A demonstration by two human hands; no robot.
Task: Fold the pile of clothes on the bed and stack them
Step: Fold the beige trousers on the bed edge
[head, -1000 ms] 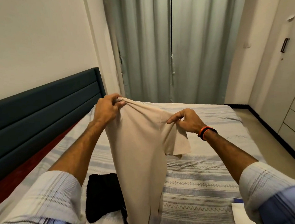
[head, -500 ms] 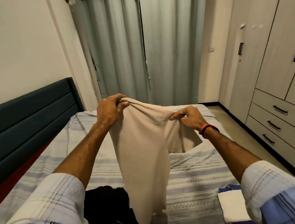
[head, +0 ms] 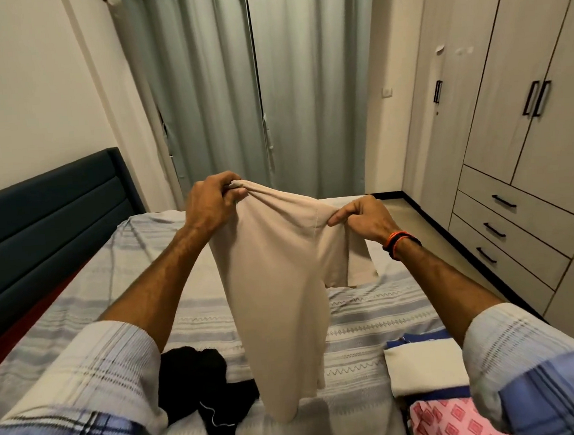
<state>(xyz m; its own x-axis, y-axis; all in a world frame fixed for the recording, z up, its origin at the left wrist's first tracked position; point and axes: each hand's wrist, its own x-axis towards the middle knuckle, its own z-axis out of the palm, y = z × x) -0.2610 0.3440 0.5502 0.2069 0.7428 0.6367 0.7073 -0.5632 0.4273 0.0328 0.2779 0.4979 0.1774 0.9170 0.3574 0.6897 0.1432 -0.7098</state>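
A beige T-shirt (head: 278, 293) hangs in the air over the bed, folded lengthwise, its hem dangling near the front. My left hand (head: 210, 202) pinches its top at the neck end. My right hand (head: 364, 218) pinches the shoulder seam, with the sleeves drooping below it. A crumpled black garment (head: 203, 392) lies on the striped bedsheet (head: 366, 321) under my left forearm. At the front right sits a stack of folded clothes: a white piece (head: 424, 366) over a blue one, and a pink patterned piece (head: 449, 424) nearer to me.
A dark blue headboard (head: 39, 233) runs along the left. Grey-green curtains (head: 261, 89) hang behind the bed. A wardrobe with drawers (head: 515, 172) lines the right wall, with a narrow strip of floor (head: 427, 227) between it and the bed.
The view has swung right and lifted, bringing the wardrobe and the folded stack into sight. Both hands keep the same grip on the beige T-shirt, which still hangs.
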